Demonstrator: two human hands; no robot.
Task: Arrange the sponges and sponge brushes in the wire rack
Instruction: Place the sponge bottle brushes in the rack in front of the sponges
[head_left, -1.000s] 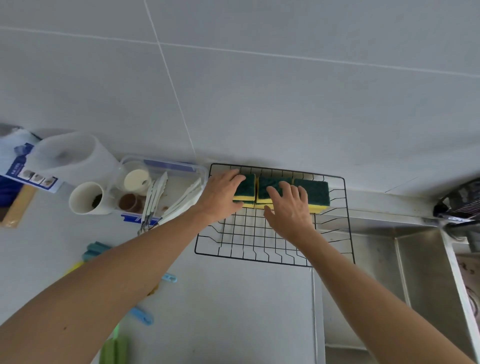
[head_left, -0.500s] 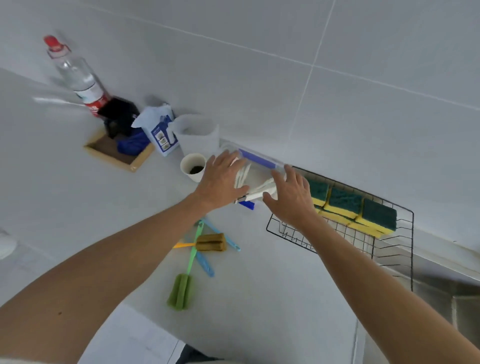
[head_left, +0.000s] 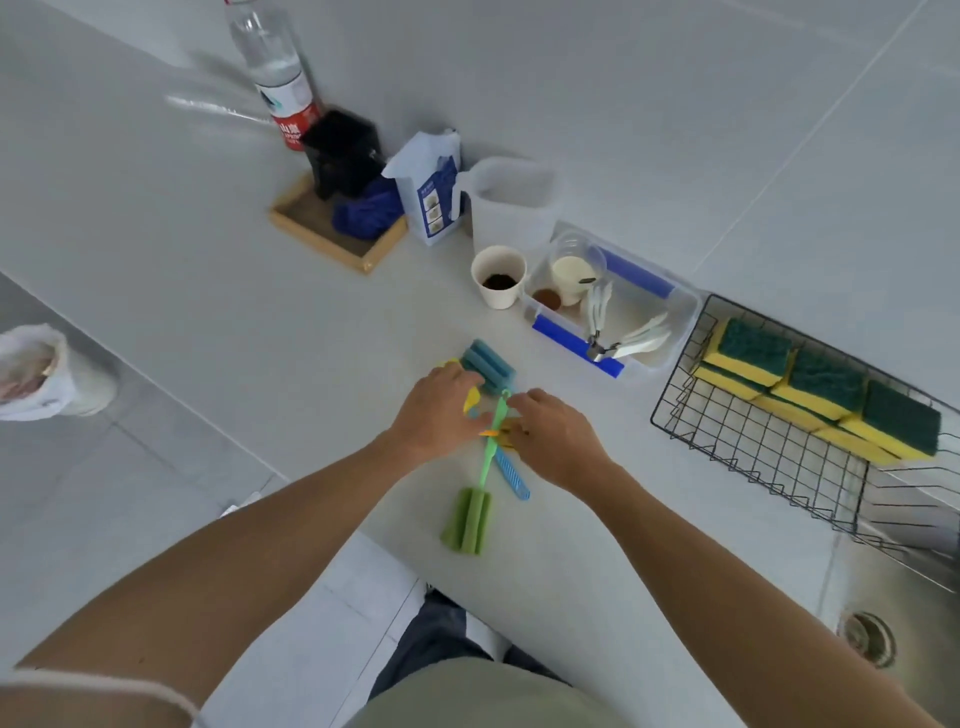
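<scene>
Three yellow sponges with green tops (head_left: 821, 387) lie in a row along the back of the black wire rack (head_left: 753, 462) at the right. Left of the rack, several sponge brushes lie crossed on the counter: a green one (head_left: 470, 517), a blue one (head_left: 488, 366) with its handle (head_left: 511, 475) showing below, and a yellow one mostly hidden. My left hand (head_left: 439, 415) rests on the pile beside the blue head. My right hand (head_left: 558, 441) touches the top of the green handle. The fingertips are hidden, so grip is unclear.
A clear plastic box (head_left: 613, 312) with cups and white utensils sits between the brushes and the rack. A paper cup (head_left: 498, 275), white jug (head_left: 506, 202), carton (head_left: 431, 192), wooden tray (head_left: 332, 234) and bottle (head_left: 278, 73) stand behind. The sink (head_left: 893, 597) lies under the rack's right end.
Both hands have left the sponges in the rack and moved left and down onto the pile of sponge brushes. The view has swung left with them.
</scene>
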